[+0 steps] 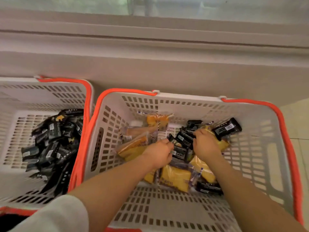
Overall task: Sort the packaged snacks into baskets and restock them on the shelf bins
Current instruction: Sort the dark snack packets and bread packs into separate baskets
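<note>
Both hands, left hand (pixel 159 153) and right hand (pixel 204 144), reach into the right basket (pixel 260 164), fingers curled gripping black snack packets (pixel 181 139) between them.

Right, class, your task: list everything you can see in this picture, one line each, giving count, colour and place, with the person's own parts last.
Left basket: one, white slotted plastic with orange handles, on the left.
Right basket: one, white slotted with orange handles, centre and right, beside the first.
Black packets, sorted: many, too piled to count, black, in the left basket.
Black packets, unsorted: several, black, in the right basket among the yellow ones.
Yellow packets: several, yellow-orange, in the right basket.
Ledge: one, pale, behind the baskets under a window.
Sleeve: one, white, lower left.
Left hand: fingers curled on a black packet.
Right hand: fingers curled on black packets.
</note>
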Demonstrator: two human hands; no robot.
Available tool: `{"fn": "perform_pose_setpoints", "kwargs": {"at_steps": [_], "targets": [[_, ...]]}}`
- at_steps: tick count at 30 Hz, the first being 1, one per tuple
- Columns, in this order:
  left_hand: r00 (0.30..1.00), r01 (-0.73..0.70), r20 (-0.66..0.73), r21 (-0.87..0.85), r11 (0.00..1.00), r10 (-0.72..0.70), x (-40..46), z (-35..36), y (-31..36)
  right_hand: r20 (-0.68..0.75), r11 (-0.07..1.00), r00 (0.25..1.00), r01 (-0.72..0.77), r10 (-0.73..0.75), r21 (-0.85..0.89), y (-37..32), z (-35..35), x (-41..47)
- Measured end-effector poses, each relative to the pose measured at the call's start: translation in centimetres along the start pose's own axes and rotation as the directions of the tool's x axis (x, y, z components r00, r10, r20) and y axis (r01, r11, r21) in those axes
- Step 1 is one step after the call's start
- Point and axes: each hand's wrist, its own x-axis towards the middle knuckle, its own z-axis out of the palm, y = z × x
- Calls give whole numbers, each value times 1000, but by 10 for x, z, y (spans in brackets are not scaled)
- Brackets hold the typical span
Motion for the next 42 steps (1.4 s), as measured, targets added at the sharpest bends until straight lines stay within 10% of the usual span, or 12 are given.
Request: {"fn": "perform_pose_setpoints", "kwargs": {"at_steps": [13,19,25,34,42], "targets": [[995,8,93,214,977,-29,72,24,1,38,952,999,29,-18,-303,2,36,32],[996,12,84,323,946,-41,79,32,-3,250,999,968,-29,37,-33,17,24,19],[991,-89,129,382,920,42,78,33,-4,-34,910,971,208,-236,-359,56,-21,-3],[999,-41,-12,-128,991,40,77,8,11,64,834,975,215,-212,-508,70,-37,6],[948,59,-157,-766,641,-275,99,1,42,68,761,976,206,-209,-615,76,-34,0]]}}
